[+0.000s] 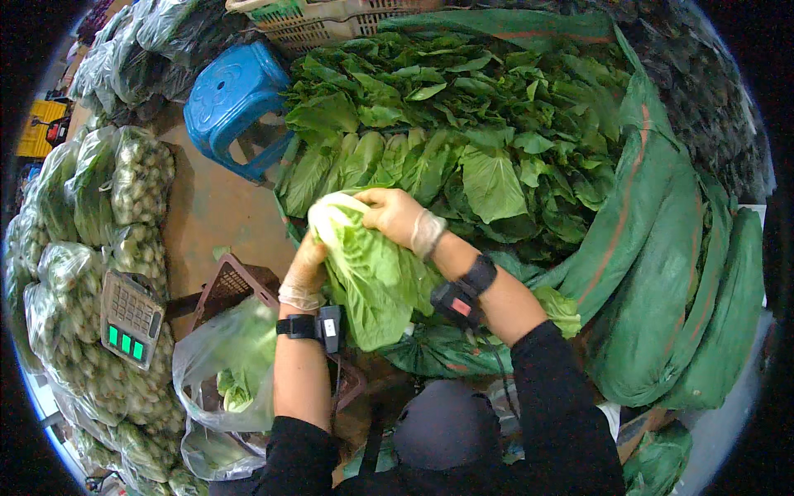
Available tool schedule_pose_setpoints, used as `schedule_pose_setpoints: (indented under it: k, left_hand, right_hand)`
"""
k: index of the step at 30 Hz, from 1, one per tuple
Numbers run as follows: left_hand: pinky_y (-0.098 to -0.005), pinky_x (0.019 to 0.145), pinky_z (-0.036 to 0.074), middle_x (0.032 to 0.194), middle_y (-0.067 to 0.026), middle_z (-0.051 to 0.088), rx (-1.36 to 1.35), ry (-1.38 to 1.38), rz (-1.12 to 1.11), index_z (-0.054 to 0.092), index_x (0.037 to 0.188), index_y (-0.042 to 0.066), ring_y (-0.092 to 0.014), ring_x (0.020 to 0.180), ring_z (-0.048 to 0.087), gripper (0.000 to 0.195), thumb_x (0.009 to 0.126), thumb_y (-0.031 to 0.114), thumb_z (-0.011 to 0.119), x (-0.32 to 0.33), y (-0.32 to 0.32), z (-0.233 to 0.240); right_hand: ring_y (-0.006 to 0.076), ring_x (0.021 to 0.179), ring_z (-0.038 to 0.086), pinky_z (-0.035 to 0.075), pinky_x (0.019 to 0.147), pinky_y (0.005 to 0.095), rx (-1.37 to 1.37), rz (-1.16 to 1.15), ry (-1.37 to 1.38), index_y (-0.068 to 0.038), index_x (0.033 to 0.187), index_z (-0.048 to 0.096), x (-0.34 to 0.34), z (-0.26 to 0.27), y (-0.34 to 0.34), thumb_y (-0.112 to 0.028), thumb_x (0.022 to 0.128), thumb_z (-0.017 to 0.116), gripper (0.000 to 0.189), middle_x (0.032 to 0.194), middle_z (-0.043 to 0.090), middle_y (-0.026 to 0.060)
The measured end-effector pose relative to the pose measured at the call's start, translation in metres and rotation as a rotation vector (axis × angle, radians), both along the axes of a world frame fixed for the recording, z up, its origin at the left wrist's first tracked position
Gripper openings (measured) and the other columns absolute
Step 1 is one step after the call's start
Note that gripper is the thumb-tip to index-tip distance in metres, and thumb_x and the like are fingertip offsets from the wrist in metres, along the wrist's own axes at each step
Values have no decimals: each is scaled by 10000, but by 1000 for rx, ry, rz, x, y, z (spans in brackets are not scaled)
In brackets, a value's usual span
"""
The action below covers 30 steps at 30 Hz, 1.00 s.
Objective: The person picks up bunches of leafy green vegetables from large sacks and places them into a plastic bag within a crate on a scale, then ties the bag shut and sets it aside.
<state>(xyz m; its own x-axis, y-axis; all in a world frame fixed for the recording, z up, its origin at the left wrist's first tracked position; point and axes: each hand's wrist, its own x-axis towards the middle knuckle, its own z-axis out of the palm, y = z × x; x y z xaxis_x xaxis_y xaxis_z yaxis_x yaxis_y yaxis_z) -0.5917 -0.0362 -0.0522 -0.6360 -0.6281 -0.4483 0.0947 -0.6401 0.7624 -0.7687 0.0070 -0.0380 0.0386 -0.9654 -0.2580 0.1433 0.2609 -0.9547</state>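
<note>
A head of leafy green lettuce (pixel 372 279) hangs in front of me, its pale base up and its leaves pointing down. My left hand (pixel 308 263), in a thin translucent glove, supports it from the left near the base, with the fingers partly hidden behind it. My right hand (pixel 397 217), gloved as well, grips a pale leaf stalk at the top. Just beyond lies a large pile of similar greens (pixel 434 93) in an opened green woven sack (pixel 626 204). A clear plastic bag (pixel 205 347) with greens inside stands left of my left forearm.
A digital scale display (pixel 131 316) rises at the left beside a brown plastic crate (pixel 232 288). Bagged vegetables (pixel 68 297) are stacked along the left side. A blue plastic stool (pixel 232 105) and a pale slatted crate (pixel 310 28) stand farther back.
</note>
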Motion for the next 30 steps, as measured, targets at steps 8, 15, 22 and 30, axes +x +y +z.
schedule_pose_setpoints:
  k: [8, 15, 22, 30]
  left_hand:
    - [-286, 833, 412, 1034, -63, 569, -500, -420, -636, 478, 1160, 16, -165, 943, 522, 614, 635, 219, 723, -51, -114, 7]
    - [-301, 819, 437, 985, -73, 608, -905, -804, -567, 534, 1106, 41, -176, 869, 562, 583, 618, 268, 756, -87, -173, -125]
    - [-321, 792, 456, 1044, -70, 585, -276, -530, -365, 511, 1154, 79, -179, 877, 570, 568, 664, 280, 716, -124, -160, -125]
    - [-329, 765, 479, 1022, -81, 597, -380, -491, -321, 488, 1175, 62, -196, 823, 599, 578, 672, 253, 699, -97, -167, -158]
  right_hand:
    - [298, 1040, 528, 432, 879, 379, 194, 284, 1378, -74, 1225, 472, -112, -104, -102, -274, 910, 337, 397, 1129, 543, 158]
    - [348, 1122, 454, 395, 918, 402, 257, 196, 1006, 20, 1272, 327, -102, -113, -118, -417, 753, 565, 720, 1241, 432, 244]
    - [290, 976, 561, 405, 854, 368, 131, -40, 563, -94, 1043, 614, -132, -216, -113, -498, 712, 583, 524, 1083, 596, 135]
    - [212, 840, 559, 422, 801, 330, 325, 62, 545, -117, 998, 640, -126, -199, -126, -496, 652, 654, 513, 996, 625, 76]
